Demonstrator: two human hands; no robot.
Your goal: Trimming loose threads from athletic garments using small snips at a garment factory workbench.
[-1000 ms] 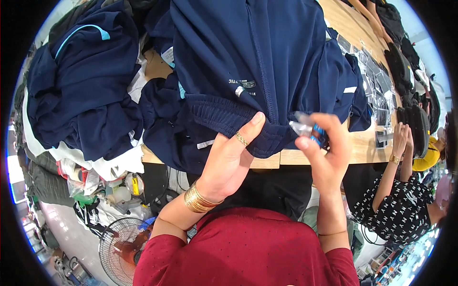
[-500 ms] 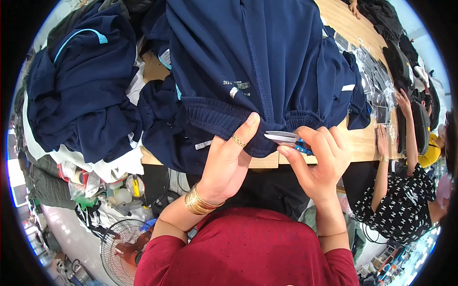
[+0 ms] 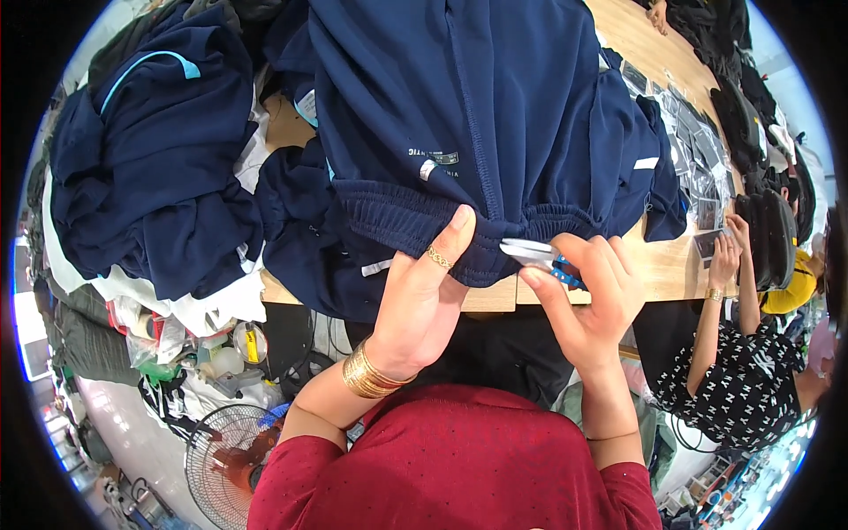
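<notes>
Navy trousers (image 3: 402, 97) lie inside out on the wooden table, their gathered elastic waistband (image 3: 389, 216) toward me. My left hand (image 3: 426, 287) grips that waistband, thumb on top and the fingers hidden underneath. In my right hand (image 3: 594, 296) are small thread snips (image 3: 539, 254) with blue handles, pinched between thumb and fingers. The blades point left, right at the waistband near the centre seam; whether they touch the cloth I cannot tell. A printed label and a small white tag (image 3: 428, 170) show above the waistband.
A heap of navy garments (image 3: 159, 168) fills the left, above white cloth and plastic bags. A standing fan (image 3: 231, 464) is at lower left. At right, a co-worker's hands (image 3: 726, 258) hold a small dark card beside many flat packets (image 3: 693, 146) on the table (image 3: 654, 269).
My right hand's snips have shifted slightly right and up along the waistband. My left hand keeps its grip. The co-worker's hands have come together around a small dark card.
</notes>
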